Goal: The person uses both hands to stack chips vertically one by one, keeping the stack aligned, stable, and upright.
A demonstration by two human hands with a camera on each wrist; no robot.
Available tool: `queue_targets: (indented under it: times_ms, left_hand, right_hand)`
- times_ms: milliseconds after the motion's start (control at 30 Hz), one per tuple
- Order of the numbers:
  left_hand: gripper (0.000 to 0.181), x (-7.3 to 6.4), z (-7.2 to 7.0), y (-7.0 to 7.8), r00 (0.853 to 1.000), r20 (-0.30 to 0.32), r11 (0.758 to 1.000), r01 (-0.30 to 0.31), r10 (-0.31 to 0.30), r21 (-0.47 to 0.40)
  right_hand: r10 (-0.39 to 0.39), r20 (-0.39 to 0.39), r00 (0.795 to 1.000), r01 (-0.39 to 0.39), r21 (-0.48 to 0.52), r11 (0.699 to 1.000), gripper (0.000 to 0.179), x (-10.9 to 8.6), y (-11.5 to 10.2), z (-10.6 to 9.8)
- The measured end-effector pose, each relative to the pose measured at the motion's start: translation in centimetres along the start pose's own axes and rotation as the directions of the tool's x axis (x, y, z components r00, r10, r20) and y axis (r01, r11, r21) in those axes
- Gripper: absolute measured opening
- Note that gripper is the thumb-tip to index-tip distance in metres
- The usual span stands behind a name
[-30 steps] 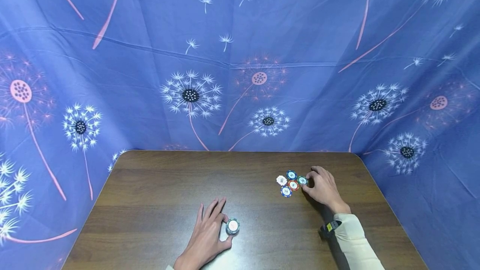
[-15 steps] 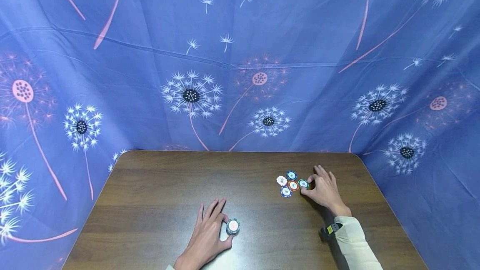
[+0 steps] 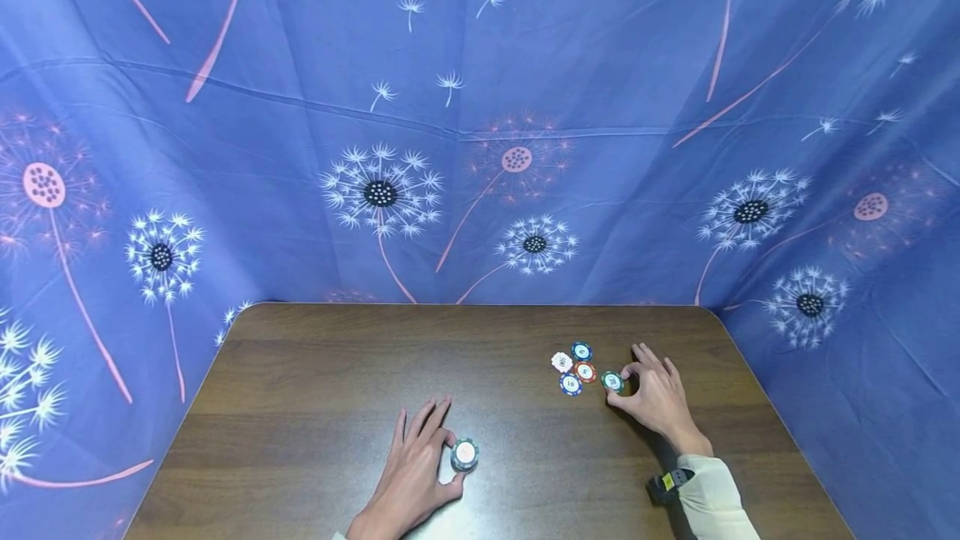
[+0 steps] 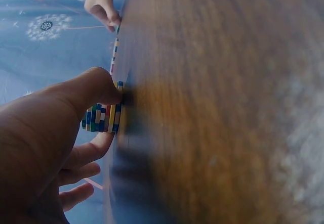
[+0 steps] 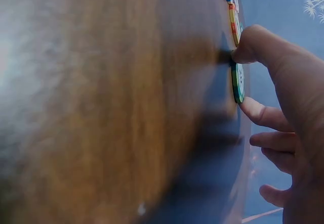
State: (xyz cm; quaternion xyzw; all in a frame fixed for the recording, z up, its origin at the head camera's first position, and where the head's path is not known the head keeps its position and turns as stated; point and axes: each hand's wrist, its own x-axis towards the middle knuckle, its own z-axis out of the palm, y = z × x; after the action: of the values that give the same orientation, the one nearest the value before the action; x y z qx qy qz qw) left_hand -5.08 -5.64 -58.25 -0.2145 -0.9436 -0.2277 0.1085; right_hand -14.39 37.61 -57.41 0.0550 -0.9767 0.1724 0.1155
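Note:
At the front middle of the table, my left hand grips a stack of poker chips between thumb and index finger, its other fingers spread. Edges of several colours show on that stack in the left wrist view. Farther back and to the right, my right hand pinches a green poker chip by its rim. The right wrist view has this green chip lying flat at table level between thumb and index finger. Just left of it lie a red chip and a white chip.
Two blue chips, one farther back and one marked 10, lie against the red and white ones. The brown wooden table ends at a blue dandelion-print cloth at the back and sides.
My right hand has drawn the green chip toward me and slightly right, away from the red and blue chips it lay beside. The left hand and its stack have stayed put.

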Motion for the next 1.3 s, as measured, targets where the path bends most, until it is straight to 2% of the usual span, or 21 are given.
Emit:
queue_targets:
  times_ms: [433, 867, 1100, 1300]
  left_hand:
    - [0.036, -0.1, 0.1, -0.1, 1.000, -0.011, 1.000, -0.009, 0.009, 0.000]
    - [0.036, -0.1, 0.0, 0.0, 0.998, -0.057, 0.999, -0.032, 0.033, 0.003]
    - [0.037, -0.1, 0.0, 0.0, 0.997, -0.064, 0.999, -0.035, 0.035, 0.007]
    - [0.036, -0.1, 0.1, -0.1, 0.999, -0.028, 1.000, -0.016, 0.016, 0.010]
  right_hand:
    - [0.028, 0.010, 1.000, -0.028, 0.010, 1.000, 0.033, -2.4, -0.3, -0.2]
    - [0.021, 0.030, 0.999, -0.021, 0.000, 1.000, 0.033, -4.9, -2.6, -0.4]
    - [-0.057, -0.027, 0.998, 0.058, 0.022, 0.998, 0.034, -5.5, -4.5, -0.1]
    - [-0.148, -0.070, 0.987, 0.152, 0.059, 0.987, 0.035, -5.7, -7.0, 0.3]
